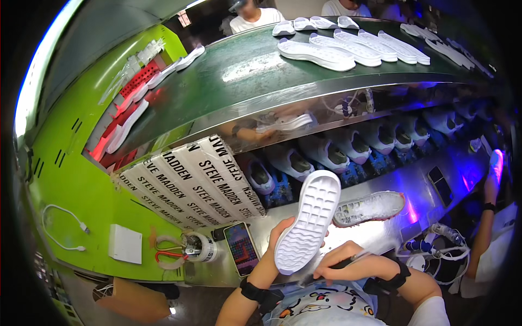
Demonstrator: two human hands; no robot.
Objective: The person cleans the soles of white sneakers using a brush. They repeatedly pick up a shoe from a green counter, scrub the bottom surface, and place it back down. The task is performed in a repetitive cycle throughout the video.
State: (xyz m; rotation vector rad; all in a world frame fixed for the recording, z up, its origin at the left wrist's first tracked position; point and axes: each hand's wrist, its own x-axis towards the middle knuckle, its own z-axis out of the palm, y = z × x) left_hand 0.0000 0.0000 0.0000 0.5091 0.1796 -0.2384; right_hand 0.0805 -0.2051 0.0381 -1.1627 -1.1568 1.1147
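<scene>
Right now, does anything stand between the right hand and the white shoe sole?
Nothing visible blocks the gap between the right hand and the white shoe sole; only fingers of the left hand show at the sole's right edge.

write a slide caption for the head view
Left hand holding up a white shoe sole, right hand close beside it, in front of a row of pale shoes.

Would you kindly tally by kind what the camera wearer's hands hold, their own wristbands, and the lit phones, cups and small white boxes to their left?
White sole in the left hand: 1
Dark tool in the right hand: 1
Wristbands: 2
Lit phone: 1
Cup: 1
Small white box: 1
Total: 7
</scene>
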